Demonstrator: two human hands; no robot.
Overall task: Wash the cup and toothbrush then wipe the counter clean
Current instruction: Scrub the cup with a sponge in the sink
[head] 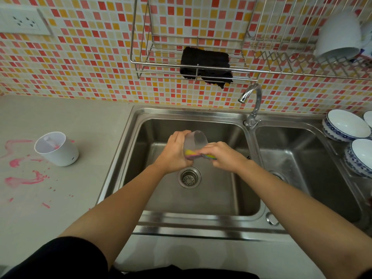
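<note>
Over the left basin of the steel sink [141, 125], my left hand [175, 152] grips a clear plastic cup [196, 140], tilted with its mouth facing right. My right hand [223, 156] holds a toothbrush [199, 155] with a yellow, pink and green handle, and its head is pushed inside the cup. A white holder cup [57, 149] stands upright on the grey counter [80, 121] to the left, among pink smears [26, 179]. A dark cloth [205, 64] hangs in the wire rack on the wall.
The chrome tap [252, 101] stands between the two basins, with no water running that I can see. The drain strainer [189, 177] lies below my hands. Blue-rimmed white bowls [346, 125] sit at the right. A white cup [338, 35] rests upturned in the upper dish rack. A wall socket [22, 22] is at the top left.
</note>
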